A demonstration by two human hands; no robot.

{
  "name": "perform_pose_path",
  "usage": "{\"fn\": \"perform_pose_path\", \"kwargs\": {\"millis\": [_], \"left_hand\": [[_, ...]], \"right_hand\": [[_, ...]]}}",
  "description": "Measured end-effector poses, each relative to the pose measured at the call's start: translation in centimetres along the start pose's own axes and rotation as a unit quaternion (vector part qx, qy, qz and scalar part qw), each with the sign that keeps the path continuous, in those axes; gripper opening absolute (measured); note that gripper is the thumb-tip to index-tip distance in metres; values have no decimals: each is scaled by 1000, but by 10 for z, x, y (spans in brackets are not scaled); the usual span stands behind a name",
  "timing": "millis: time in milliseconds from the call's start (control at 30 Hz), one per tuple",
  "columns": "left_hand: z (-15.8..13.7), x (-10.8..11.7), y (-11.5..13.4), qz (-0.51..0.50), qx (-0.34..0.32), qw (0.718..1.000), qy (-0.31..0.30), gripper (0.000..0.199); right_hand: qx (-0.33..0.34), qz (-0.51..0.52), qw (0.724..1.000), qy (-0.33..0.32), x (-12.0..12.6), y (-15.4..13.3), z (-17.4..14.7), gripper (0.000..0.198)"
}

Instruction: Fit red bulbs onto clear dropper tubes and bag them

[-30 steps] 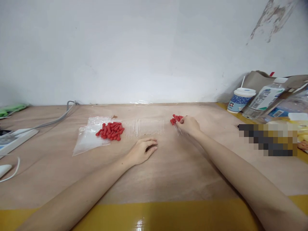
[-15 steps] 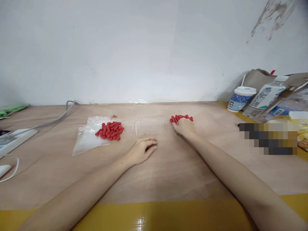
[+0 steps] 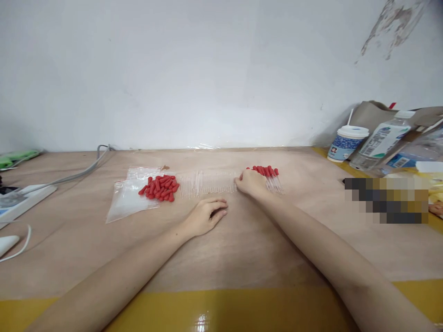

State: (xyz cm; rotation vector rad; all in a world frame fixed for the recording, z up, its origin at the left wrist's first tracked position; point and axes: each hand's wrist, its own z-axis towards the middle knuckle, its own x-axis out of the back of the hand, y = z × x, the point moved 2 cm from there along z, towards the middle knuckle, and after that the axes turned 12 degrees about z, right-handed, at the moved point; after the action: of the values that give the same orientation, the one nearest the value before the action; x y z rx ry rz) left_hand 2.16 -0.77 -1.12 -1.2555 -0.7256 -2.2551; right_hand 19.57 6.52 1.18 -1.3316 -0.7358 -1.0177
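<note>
My left hand (image 3: 206,216) rests on the brown covered table with thumb and fingers apart, holding nothing. My right hand (image 3: 252,182) is closed, its fingertips down at the right end of a row of clear thin dropper tubes (image 3: 214,183). Whatever lies between those fingertips is too small to make out. Beside and partly behind this hand lie several clear droppers with red rubber bulbs (image 3: 271,171), their tubes pointing toward me. At the left end of the tube row is a heap of loose red rubber bulbs (image 3: 159,186).
Clear zip bags (image 3: 129,200) lie under and left of the heap. A grey cable (image 3: 83,173) runs to a white power strip (image 3: 27,203) at far left. At right stand a paper cup (image 3: 347,144) and a plastic bottle (image 3: 382,140). A white wall closes the back.
My right hand has moved left from the bulbed droppers to the end of the tube row, uncovering the droppers' tubes. My left hand has stayed in place.
</note>
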Motion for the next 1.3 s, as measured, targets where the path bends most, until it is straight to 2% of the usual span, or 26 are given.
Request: {"fn": "perform_pose_path", "kwargs": {"millis": [167, 300, 367, 433, 533, 633, 733, 833, 1033, 1167, 1233, 1300], "left_hand": [[0, 0, 0, 4, -8, 1000, 2, 21], [-1, -1, 1, 14, -13, 1000, 7, 22], [-2, 2, -1, 57, -1, 998, 19, 22], [-2, 10, -7, 147, 39, 987, 44, 21], [-4, 31, -23, 321, 123, 936, 67, 22], [-7, 55, -42, 450, 182, 874, 18, 22], [-14, 71, -59, 501, 239, 831, -48, 22], [-20, 77, -69, 517, 259, 812, -73, 20], [-23, 76, -75, 519, 265, 809, -74, 22], [-20, 77, -64, 521, 256, 813, -48, 23], [-16, 72, -52, 496, 235, 835, -28, 23], [-10, 60, -37, 419, 190, 888, -10, 21]], "right_hand": [[-18, -14, 999, -26, -6, -9, 13, 26], [0, -22, 999, -27, -6, -12, 9, 22], [21, -25, 999, -10, -5, -11, 2, 24], [47, -28, 998, 15, -1, -6, -9, 28], [147, -21, 987, 55, 4, 6, -29, 29], [271, 12, 961, 60, 6, 25, -51, 24], [342, 45, 935, 81, 3, 44, -65, 25], [384, 84, 914, 102, 0, 54, -70, 29], [389, 90, 910, 110, -1, 54, -69, 27], [387, 106, 910, 102, 1, 52, -69, 25], [381, 121, 911, 97, 1, 52, -68, 23], [376, 138, 912, 92, 1, 52, -69, 21]]}}
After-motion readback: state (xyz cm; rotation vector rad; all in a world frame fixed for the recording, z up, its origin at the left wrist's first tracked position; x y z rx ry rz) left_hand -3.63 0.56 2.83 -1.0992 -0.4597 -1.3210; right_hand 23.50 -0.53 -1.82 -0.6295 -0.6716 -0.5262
